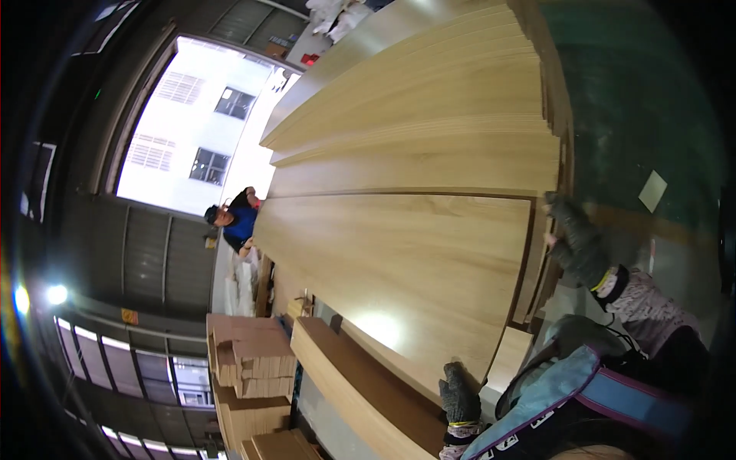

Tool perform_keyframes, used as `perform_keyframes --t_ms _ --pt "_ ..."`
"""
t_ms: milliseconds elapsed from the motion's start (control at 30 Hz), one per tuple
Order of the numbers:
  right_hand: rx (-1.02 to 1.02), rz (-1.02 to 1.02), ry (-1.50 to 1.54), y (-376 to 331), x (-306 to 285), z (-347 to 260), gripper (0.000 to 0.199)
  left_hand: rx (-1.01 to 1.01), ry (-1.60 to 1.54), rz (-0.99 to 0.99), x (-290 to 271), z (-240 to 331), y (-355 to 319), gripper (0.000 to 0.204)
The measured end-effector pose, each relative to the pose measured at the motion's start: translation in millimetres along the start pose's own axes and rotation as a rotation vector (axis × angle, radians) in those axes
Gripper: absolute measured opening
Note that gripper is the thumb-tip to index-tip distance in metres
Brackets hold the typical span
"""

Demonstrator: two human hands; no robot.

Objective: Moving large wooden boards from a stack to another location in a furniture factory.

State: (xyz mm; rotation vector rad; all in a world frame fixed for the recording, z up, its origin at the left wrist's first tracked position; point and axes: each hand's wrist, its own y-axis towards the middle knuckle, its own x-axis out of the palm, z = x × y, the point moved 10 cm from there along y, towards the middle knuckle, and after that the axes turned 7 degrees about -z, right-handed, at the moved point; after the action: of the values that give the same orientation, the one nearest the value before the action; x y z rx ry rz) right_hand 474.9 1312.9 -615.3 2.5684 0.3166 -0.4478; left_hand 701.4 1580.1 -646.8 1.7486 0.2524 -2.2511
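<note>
A long, pale wood-grain panel (399,268) lies in front of me, stretching away to the far left. My left hand (460,395), in a grey knit glove, grips its edge at the near corner, fingers on the upper face. My right hand (579,241), in a matching glove with some fingertips bare, is curled at the near end edges of the boards, beside the panel's other corner. Its underside grip is partly hidden. At the far end a co-worker (244,222) in a blue and black top has a hand near the panel's edge.
A tall stack of similar panels (414,92) stands just beyond. On the left are stacked brown boards (257,345) and a long wood-grain board (345,383) beside the panel. A pale sheet (652,192) lies on the green floor (629,100). A large bright opening (199,123) is behind the co-worker.
</note>
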Motion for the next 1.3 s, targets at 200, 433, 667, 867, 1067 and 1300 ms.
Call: perform_keyframes --t_ms 200,433,667,867,1067,1300 --pt "-0.196 -0.108 -0.102 7 10 -34 0.038 0.071 -0.09 -0.017 20 24 16 0.045" --pt "-0.132 -0.137 -0.149 7 27 -19 0.037 0.087 -0.069 -0.088 24 32 40 0.059" --pt "-0.096 -0.089 -0.128 2 22 2 0.039 -0.671 -1.397 -0.28 56 30 48 0.049" --pt "-0.072 -0.004 -0.123 -1 25 20 0.041 -0.618 -0.775 -0.569 78 0 49 0.044" --pt "-0.056 0.064 -0.087 1 33 30 0.051 0.1 -0.238 -0.534 52 25 66 0.052" --pt "-0.04 0.141 -0.12 -4 21 33 0.052 -0.525 -0.655 -0.923 61 29 61 0.046"
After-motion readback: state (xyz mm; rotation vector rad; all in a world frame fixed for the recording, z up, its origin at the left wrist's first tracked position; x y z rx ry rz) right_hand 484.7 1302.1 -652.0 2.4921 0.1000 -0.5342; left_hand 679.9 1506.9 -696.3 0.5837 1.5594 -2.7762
